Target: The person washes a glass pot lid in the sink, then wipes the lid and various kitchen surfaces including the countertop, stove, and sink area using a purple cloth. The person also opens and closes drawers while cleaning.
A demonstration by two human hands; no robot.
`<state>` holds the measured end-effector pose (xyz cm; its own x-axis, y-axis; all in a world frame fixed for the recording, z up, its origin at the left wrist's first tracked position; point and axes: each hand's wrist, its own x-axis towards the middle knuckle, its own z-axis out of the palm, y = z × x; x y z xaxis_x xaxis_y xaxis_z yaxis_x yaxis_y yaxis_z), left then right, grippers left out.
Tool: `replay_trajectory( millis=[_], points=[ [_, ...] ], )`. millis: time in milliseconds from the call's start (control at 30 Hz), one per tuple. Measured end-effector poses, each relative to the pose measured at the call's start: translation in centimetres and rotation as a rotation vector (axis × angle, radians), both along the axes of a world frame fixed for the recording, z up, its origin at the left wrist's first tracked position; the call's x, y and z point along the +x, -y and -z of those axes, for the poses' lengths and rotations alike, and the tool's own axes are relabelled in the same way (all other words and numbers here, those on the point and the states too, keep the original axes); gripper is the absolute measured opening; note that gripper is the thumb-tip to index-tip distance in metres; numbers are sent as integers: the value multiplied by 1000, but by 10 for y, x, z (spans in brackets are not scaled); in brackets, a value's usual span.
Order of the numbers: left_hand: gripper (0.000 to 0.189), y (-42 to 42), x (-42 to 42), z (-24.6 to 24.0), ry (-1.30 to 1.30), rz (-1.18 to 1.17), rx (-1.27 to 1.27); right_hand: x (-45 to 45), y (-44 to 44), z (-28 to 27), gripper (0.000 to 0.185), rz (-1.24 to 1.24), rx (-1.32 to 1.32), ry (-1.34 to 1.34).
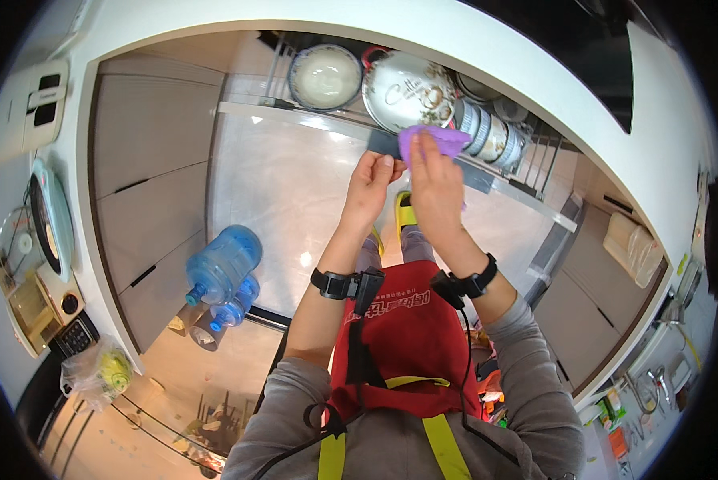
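A purple cloth lies under the outstretched fingers of my right hand, against the front edge of a pulled-out wire drawer. Close beside it, my left hand has its fingers curled at the same edge, thumb near the forefinger. Whether it grips the edge is hidden. Behind the cloth stands a large white plate with printed writing and flowers. Left of that is a white bowl with a patterned blue rim. Several patterned bowls are stacked on their sides at the right.
A white countertop curves above the drawer, with grey cabinets at the left. Blue water jugs stand on the floor. A plastic bag is at lower left, and a faucet at far right.
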<state>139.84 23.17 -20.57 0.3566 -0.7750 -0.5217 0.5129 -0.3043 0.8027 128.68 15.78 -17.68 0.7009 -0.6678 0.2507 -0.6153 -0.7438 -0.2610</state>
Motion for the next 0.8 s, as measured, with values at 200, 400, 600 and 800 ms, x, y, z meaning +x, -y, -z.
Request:
replay_trajectory(
  millis=[200,400,600,800],
  points=[
    [27,-103,68,-5,183,-402,105,126,-39,11,50,-138,-76,-23],
    [29,-188,96,-6,233,-615,208,277,-70,24,40,-118,-52,99],
    [35,-198,88,-11,264,-580,225,258,-68,-23,38,-184,70,196],
    [34,-129,56,-25,176,-357,282,53,-42,-36,47,-7,65,45]
  ],
)
